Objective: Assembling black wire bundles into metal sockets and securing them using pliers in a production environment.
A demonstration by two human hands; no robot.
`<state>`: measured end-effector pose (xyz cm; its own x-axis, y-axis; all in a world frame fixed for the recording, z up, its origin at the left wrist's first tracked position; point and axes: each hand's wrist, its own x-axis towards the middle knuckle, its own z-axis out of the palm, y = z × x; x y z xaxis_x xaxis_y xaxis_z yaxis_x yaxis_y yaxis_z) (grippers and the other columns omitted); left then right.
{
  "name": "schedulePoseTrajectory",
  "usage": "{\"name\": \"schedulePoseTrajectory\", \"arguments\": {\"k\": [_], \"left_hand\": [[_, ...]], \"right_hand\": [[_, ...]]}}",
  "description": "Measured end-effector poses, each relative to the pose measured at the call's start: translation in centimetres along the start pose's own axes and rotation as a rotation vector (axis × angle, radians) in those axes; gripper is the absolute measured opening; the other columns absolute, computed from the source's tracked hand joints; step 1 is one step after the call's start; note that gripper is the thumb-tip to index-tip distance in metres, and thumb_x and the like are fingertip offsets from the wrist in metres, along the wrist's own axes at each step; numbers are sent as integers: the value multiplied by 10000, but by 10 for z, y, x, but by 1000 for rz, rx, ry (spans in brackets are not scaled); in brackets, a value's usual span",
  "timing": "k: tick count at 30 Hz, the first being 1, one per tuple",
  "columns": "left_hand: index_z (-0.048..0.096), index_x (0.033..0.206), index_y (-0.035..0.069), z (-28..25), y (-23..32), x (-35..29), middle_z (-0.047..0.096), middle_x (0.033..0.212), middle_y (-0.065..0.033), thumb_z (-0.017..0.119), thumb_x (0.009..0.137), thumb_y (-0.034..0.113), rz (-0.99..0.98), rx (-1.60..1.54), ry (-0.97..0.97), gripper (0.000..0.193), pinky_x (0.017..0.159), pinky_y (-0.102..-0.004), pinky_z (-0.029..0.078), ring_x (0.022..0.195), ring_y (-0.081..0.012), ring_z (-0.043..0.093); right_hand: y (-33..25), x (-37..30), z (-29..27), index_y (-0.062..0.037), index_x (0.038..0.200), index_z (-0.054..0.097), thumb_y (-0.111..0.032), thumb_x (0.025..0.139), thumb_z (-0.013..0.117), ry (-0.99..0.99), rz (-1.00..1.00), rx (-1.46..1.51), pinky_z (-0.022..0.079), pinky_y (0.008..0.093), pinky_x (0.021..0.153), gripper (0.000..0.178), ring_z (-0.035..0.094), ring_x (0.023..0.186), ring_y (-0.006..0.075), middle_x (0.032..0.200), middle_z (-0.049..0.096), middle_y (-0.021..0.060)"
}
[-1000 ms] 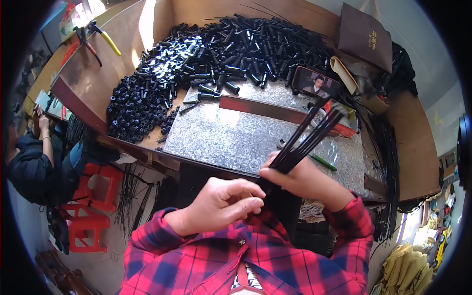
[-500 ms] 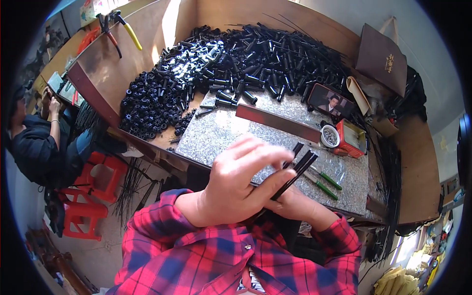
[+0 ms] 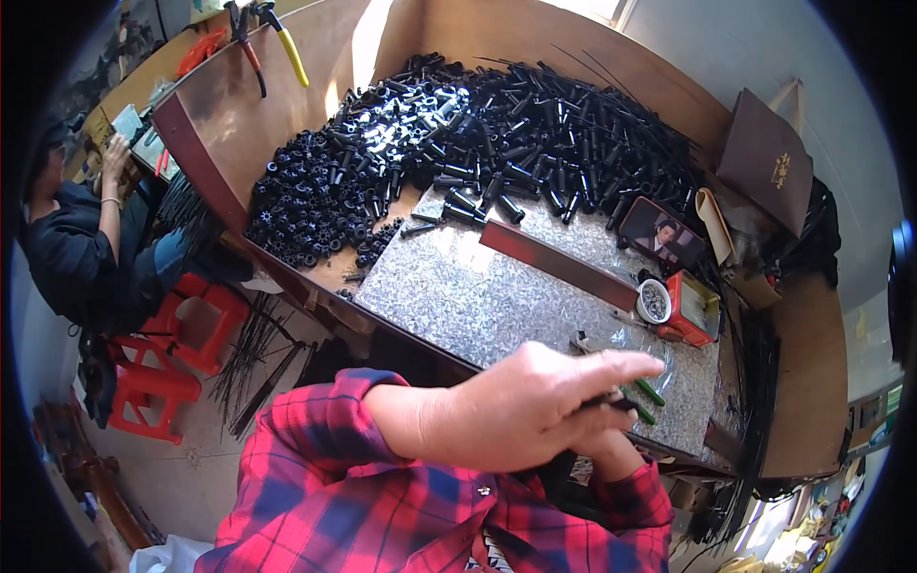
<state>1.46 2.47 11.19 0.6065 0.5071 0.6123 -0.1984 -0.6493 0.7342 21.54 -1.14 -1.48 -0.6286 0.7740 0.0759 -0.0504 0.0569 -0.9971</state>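
The left arm rises from the lower edge, left of centre, its bare wrist running nearly level rightward. The left hand, back toward the camera, has one finger stretched right and covers most of the right hand. The right arm slants up at lower right.

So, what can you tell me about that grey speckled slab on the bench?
The slab is flat, pale grey with dark flecks and looks like stone; it lies on the wooden bench. Black cylindrical parts lie over its far side. A long reddish-brown strip runs across it, and a white cup, a red box and a green-handled tool rest on it. The left hand hides some of its near edge; whether they touch is unclear.
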Motion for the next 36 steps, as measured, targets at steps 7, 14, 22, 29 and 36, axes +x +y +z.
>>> {"name": "schedulePoseTrajectory", "arguments": {"k": [7, 14, 22, 29, 36], "left_hand": [[329, 1367, -47, -15, -40, -29, 557, 1229, -209, 612, 865, 413, -159, 57, 230, 737, 973, -385, 418, 1115, -326, 571], [433, 1331, -19, -121, -168, -75, 288, 1433, -293, 356, 836, 717, -961, 1330, 302, 890, 1114, -533, 96, 1389, -417, 140], [463, 1321, -3, -141, -183, -64, 321, 1457, -189, 326, 809, 762, -1002, 1304, 269, 931, 1122, -524, 76, 1403, -379, 110], [551, 1232, 50, -144, -186, -70, 503, 1297, -172, 409, 927, 478, -900, 1431, 323, 544, 1081, -574, 162, 1340, -421, 250], [654, 933, 114, -167, -187, -69, 634, 958, -61, 670, 788, 210, -739, 1585, 302, 175, 940, -472, 314, 1085, -283, 478]], "right_hand": [[3, 38, 19, -21, 927, 580, -201, 908, 595, 637, 95, -146, 489, 269, 625, 181, 612, 703, 123, 808, 660, 70], [2, 42, 22, -30, 865, 551, -247, 952, 545, 643, 103, -172, 482, 246, 631, 234, 599, 670, 103, 744, 644, 47], [0, 42, 21, -36, 881, 546, -299, 980, 472, 605, 103, -279, 474, 252, 652, 291, 593, 691, 105, 760, 645, 40], [4, 38, 20, -33, 881, 546, -296, 987, 457, 581, 101, -309, 469, 253, 688, 297, 593, 734, 115, 788, 632, 46], [-5, 41, 25, -48, 842, 585, -386, 969, 466, 605, 123, -302, 455, 258, 652, 380, 575, 693, 105, 743, 620, 12]]}}
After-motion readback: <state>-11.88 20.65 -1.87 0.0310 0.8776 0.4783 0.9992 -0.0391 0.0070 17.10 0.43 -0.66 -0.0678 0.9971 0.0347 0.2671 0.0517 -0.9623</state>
